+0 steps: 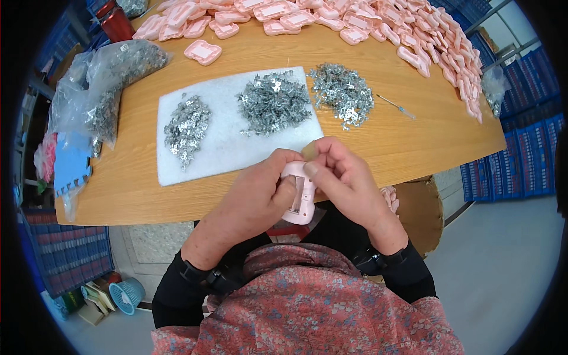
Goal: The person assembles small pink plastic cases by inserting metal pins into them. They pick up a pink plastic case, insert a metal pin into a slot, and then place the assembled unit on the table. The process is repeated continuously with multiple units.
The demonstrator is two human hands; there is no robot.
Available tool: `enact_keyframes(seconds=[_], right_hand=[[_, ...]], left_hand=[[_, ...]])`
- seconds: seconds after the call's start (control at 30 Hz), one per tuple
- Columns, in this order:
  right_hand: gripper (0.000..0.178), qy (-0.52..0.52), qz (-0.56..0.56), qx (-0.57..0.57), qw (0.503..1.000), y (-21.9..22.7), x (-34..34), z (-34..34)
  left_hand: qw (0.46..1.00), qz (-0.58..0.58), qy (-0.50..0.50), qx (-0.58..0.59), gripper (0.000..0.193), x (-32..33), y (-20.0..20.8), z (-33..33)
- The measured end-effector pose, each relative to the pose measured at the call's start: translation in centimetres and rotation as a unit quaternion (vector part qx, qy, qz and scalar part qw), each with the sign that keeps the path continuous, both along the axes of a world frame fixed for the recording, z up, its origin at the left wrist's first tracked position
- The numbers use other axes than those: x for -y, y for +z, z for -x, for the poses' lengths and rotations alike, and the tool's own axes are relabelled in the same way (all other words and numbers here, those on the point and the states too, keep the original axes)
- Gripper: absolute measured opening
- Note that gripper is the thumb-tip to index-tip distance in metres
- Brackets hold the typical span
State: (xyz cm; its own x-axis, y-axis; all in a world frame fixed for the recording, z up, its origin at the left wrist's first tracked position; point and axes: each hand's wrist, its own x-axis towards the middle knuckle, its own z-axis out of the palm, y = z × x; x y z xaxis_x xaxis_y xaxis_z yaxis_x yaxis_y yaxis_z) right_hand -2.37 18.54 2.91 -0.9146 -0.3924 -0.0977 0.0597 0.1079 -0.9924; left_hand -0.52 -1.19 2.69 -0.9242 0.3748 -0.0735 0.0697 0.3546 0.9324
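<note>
A pale pink plastic casing [307, 204] with an open rectangular recess is held up just off the table's near edge. My left hand [251, 195] is closed round its left side, with the thumb lying over the recess. At the casing's upper right end my right hand [350, 184] is closed in a pinch, its thumb against the rim. What sits between those fingertips, if anything, is hidden. A beige wrap [309, 151] covers a fingertip there. Beyond the hands, a white foam sheet [228, 124] bears two piles of small metal clips, a smaller one [187, 129] and a larger one [274, 105].
Another clip pile [342, 94] lies right of the sheet, beside a thin screwdriver [397, 107]. Many pink casings [438, 56] are heaped along the far and right edges. A clear bag of metal pieces [103, 89] stands left. A cardboard box [421, 216] sits below the table.
</note>
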Motion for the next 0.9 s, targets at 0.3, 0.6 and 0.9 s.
enact_keyframes(seconds=[0.3, 0.6, 0.9], right_hand=[[0.014, -0.042, 0.052, -0.156, 0.985, -0.9, 0.3, -0.6], [0.016, -0.034, 0.034, -0.171, 0.984, 0.3, 1.6, -1.2], [0.021, -0.066, -0.039, -0.225, 0.971, -0.2, 1.0, 0.2]], left_hand=[[0.75, -0.568, 0.008, 0.339, 0.035, 0.7, -2.2, -0.6], [0.698, -0.608, 0.035, 0.375, 0.04, 0.2, -2.3, -0.6], [0.688, -0.611, 0.018, 0.391, 0.045, 0.2, -2.3, -0.9]])
